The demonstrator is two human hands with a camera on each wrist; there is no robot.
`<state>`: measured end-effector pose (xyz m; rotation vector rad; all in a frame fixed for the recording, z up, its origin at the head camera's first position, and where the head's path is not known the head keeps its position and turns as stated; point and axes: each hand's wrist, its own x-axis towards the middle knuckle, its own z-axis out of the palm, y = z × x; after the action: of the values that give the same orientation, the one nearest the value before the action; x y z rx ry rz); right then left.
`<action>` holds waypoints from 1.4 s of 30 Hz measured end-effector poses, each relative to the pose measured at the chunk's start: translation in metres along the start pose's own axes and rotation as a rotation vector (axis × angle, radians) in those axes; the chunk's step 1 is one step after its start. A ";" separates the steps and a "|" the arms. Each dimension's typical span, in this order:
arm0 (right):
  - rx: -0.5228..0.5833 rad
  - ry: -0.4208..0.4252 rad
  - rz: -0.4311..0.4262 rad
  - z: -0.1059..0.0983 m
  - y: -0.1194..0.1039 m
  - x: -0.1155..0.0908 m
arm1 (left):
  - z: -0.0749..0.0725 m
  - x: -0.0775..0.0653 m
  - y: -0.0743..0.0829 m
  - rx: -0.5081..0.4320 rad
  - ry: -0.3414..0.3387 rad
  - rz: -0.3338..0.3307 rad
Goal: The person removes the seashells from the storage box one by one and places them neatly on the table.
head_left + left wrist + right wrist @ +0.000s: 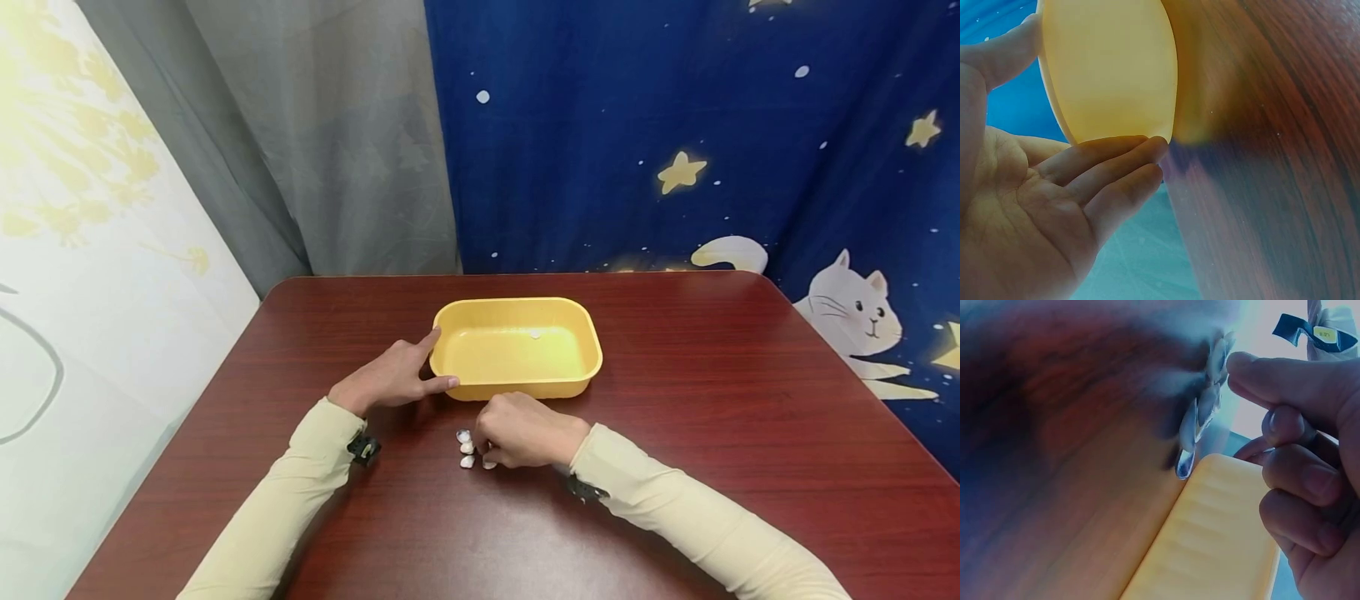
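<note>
A yellow plastic tub (517,389) stands at mid-table, a small white piece (535,334) inside it. My left hand (397,375) rests at its left end, fingers extended along the wall and thumb by the front rim; in the left wrist view the fingertips (1157,145) touch the wall. In front of the tub, my right hand (528,429) reaches down among small whitish shells (467,462), its other fingers curled. The thumb tip overlaps one shell (1217,359) in the right wrist view; I cannot tell whether that shell is pinched. One piece (1184,465) looks clear and shiny.
The table (712,375) is dark red-brown wood with rounded far corners. Behind it hang a grey curtain (360,133) and a blue star-patterned curtain (585,125). A pale patterned sheet (97,275) slants along the left side. Both wrists carry dark bands.
</note>
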<state>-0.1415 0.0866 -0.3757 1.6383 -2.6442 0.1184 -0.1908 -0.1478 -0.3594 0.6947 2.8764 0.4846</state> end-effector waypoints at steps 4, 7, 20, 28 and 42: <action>0.028 0.053 -0.016 -0.010 0.005 -0.003 | 0.000 0.000 0.000 0.007 0.004 0.021; 0.037 0.106 -0.007 -0.022 0.014 -0.007 | 0.000 0.001 0.001 0.005 -0.004 0.023; 0.019 0.183 0.129 -0.069 0.067 -0.019 | -0.003 0.002 0.001 0.000 -0.039 -0.019; 0.033 0.127 0.261 -0.090 0.105 -0.010 | -0.002 0.002 0.001 -0.003 -0.033 -0.021; 0.089 -0.022 0.418 -0.074 0.142 0.020 | -0.002 0.000 0.002 -0.012 -0.020 -0.006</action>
<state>-0.2790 0.1375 -0.3081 1.0834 -2.9961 0.2291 -0.1903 -0.1470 -0.3568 0.6844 2.8541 0.4902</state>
